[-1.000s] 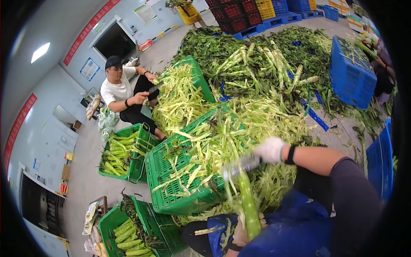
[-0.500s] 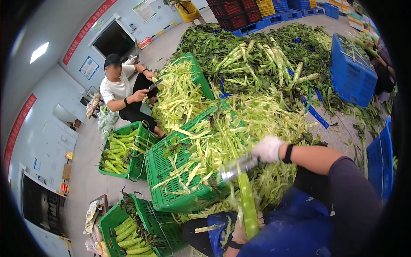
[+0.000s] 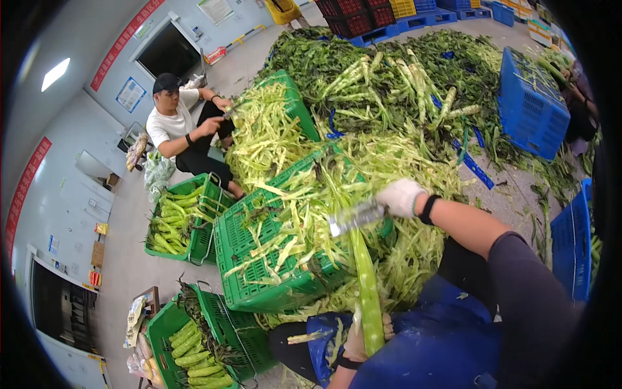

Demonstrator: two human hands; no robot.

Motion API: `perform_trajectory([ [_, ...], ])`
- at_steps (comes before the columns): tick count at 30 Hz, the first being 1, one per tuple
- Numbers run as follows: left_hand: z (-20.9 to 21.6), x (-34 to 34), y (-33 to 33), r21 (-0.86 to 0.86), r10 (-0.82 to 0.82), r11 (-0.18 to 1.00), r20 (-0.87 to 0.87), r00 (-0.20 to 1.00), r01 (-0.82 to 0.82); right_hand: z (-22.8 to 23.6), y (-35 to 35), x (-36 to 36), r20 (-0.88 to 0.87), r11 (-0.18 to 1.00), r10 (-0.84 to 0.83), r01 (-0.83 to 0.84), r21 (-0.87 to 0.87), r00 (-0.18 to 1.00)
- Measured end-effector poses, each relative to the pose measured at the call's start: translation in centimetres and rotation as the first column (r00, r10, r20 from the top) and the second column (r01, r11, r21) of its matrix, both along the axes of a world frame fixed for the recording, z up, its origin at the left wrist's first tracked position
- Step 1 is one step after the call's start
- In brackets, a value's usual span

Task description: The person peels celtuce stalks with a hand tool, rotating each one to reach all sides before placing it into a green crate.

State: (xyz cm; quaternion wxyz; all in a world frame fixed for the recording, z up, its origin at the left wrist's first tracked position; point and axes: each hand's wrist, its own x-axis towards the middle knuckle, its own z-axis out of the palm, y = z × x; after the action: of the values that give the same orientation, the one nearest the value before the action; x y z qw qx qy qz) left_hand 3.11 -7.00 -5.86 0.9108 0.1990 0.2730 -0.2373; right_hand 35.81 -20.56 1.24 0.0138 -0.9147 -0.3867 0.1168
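Observation:
In my right hand [image 3: 400,197], which wears a white glove, is a peeler-like knife [image 3: 355,218] with a broad metal blade, blurred by motion. Its blade lies across the upper part of a long pale-green celtuce stalk [image 3: 367,288]. My left hand [image 3: 355,343] grips the stalk's lower end close to my blue apron [image 3: 421,343]; some of its fingers are hidden behind the stalk. The stalk slants up and away from me, its far end among peelings on an upturned green crate [image 3: 243,282]. Long strips of peel [image 3: 285,249] drape over that crate.
Two green crates of peeled stalks [image 3: 170,227] [image 3: 194,356] stand at left. A person [image 3: 175,123] in a white shirt works beside another peel-covered crate [image 3: 295,107]. A leafy heap [image 3: 414,84] spreads behind. Blue crates [image 3: 531,117] [image 3: 571,240] are at right.
My right hand and the knife have moved farther from me, up along the stalk. My left hand still grips the lower end. The whole view has shifted slightly.

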Motion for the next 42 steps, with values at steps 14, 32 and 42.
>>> perform_trajectory([
  [14, 4.4, 0.1, 2.6, -0.269, 0.390, 0.903, 0.194, 0.900, -0.334, 0.7, -1.1, -2.9, -0.957, 0.326, -0.083, 0.915, 0.238, 0.278],
  [32, 15.7, -14.0, 28.5, 0.104, 0.438, -0.843, -0.434, 0.787, 0.527, -11.3, -5.3, 1.2, -0.872, 0.305, -0.260, 0.892, 0.333, 0.414],
  [42, 16.3, -7.7, 27.5, 0.248, 0.533, -0.827, 0.057, 0.844, 0.505, -10.2, -4.0, 0.8, -0.914, 0.240, -0.204, 0.923, 0.299, 0.350],
])
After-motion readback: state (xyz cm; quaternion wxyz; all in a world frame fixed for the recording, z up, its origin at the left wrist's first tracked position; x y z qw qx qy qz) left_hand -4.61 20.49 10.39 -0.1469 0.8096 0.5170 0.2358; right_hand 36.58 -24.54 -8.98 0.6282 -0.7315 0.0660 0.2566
